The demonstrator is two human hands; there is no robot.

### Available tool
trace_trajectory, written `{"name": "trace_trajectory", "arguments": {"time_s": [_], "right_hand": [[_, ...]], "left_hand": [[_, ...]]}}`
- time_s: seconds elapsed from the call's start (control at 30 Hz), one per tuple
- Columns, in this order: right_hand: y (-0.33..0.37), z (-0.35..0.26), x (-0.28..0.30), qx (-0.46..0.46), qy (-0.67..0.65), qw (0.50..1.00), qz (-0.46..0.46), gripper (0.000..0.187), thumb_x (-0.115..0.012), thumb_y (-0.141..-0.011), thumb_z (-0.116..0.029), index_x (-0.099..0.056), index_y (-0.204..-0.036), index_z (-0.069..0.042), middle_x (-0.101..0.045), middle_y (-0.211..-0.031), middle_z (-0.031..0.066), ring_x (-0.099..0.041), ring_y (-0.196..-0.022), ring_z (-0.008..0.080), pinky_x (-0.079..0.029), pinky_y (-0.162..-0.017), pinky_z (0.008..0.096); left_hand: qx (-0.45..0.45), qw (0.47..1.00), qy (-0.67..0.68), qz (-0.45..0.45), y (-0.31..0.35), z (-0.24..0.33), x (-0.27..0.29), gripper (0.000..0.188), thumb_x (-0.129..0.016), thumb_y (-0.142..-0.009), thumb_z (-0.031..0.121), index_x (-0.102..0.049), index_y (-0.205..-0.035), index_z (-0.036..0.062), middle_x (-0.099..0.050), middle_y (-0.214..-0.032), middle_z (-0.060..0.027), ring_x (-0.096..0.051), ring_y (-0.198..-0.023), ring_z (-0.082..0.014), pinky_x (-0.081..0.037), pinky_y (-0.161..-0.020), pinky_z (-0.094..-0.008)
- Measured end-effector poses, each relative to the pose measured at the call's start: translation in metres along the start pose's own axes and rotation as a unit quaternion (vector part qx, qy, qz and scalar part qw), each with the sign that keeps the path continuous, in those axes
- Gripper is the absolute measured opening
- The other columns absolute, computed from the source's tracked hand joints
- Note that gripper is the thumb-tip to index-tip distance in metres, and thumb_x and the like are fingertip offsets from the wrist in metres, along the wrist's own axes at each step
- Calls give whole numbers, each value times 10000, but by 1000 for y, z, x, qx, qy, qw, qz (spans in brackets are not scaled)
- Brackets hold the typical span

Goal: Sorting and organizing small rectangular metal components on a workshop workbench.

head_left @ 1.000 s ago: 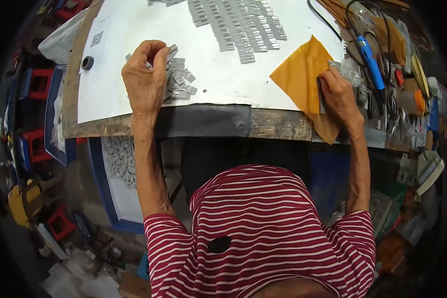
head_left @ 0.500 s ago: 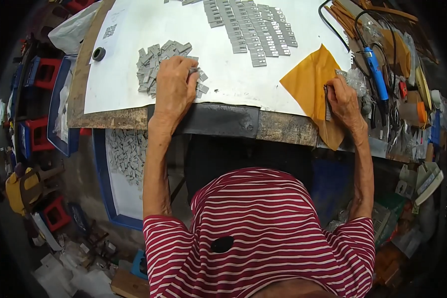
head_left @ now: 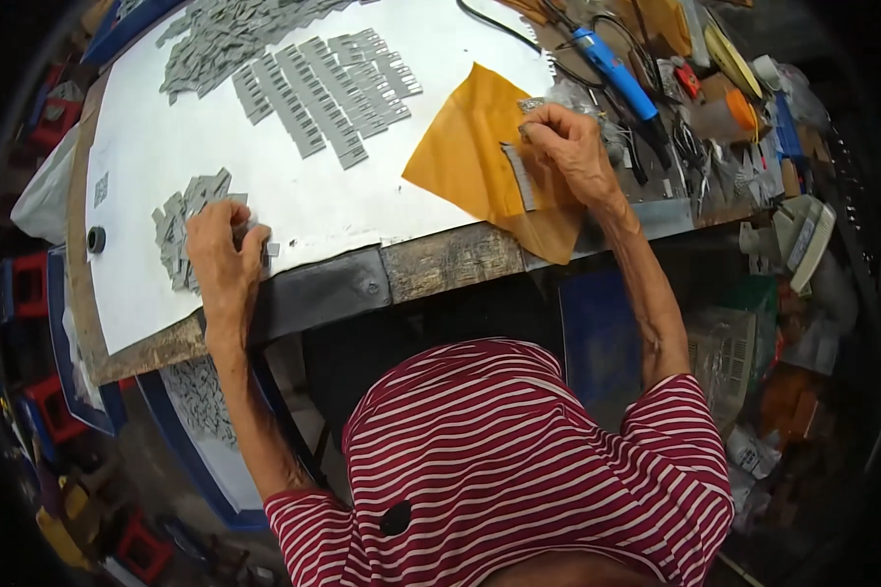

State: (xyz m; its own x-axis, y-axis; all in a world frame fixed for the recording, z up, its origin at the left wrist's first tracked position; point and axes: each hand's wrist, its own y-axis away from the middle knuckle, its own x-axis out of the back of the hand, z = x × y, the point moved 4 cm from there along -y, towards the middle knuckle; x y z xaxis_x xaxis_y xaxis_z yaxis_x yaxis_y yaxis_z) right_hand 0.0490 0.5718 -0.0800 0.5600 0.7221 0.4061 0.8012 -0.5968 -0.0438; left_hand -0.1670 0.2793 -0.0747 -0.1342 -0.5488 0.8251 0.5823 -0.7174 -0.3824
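Note:
My left hand (head_left: 223, 256) rests at a small heap of grey flat pieces (head_left: 178, 230) near the table's front left edge. Its fingers are curled toward the thumb; whatever is in them is hidden. My right hand (head_left: 573, 157) is over an orange-yellow sheet (head_left: 465, 147), thumb and fingertips pinched together. Anything in that pinch is too small to make out. Beside it, a narrow grey ridged strip (head_left: 520, 178) lies on the sheet. A small silvery patterned piece (head_left: 532, 104) sits just beyond the right fingertips.
Overlapping rows of grey pieces (head_left: 328, 88) lie mid-table, with a larger heap (head_left: 230, 44) behind. A black ring (head_left: 96, 239) sits at the left. A blue corded handheld tool (head_left: 615, 73) and clutter fill the right. Below the table, a blue tray (head_left: 215, 470) holds more pieces.
The view has swung, so the table appears shifted left and tilted. My right hand has come off the grey strip and moved toward the silvery piece. My left hand stays at the small heap.

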Motion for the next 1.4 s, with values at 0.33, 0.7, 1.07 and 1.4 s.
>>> {"name": "trace_trajectory", "arguments": {"time_s": [0.33, 0.7, 1.07, 1.4], "right_hand": [[10, -6, -12, -147, -313, 936, -73, 91, -535, -845, -75, -532, -850, 16, -544, -737, 48, -459, -566, 53, -360, -473, 172], [37, -36, -74, -143, -291, 941, -96, 56, -527, -845, -51, -534, -836, 4, -545, -691, 33, -441, -506, 44, -308, -395, 165], [38, -39, -114, -120, -341, 930, -68, 85, -559, -801, -42, -547, -854, 24, -551, -654, 33, -460, -489, 43, -345, -411, 166], [44, -39, -120, -116, -316, 938, -86, 94, -554, -797, -22, -563, -879, 23, -542, -664, -1, -457, -501, 30, -352, -431, 160]], "left_hand": [[180, 933, 309, 48, 6, 12, -3, 139, -607, -802, 68, -593, -927, 8, -527, -754, 19, -490, -690, -57, -399, -611, -185], [266, 719, 640, -55, 9, 66, -53, 206, -604, -818, 54, -600, -989, -60, -604, -738, -66, -559, -643, -101, -448, -611, -193], [223, 747, 624, -55, 16, 81, -62, 146, -520, -833, -23, -566, -969, -54, -619, -827, -93, -619, -723, -122, -506, -672, -213], [183, 776, 601, -61, 22, 89, -61, 166, -492, -851, -24, -563, -1000, -40, -601, -898, -65, -596, -767, -103, -485, -697, -202]]}}
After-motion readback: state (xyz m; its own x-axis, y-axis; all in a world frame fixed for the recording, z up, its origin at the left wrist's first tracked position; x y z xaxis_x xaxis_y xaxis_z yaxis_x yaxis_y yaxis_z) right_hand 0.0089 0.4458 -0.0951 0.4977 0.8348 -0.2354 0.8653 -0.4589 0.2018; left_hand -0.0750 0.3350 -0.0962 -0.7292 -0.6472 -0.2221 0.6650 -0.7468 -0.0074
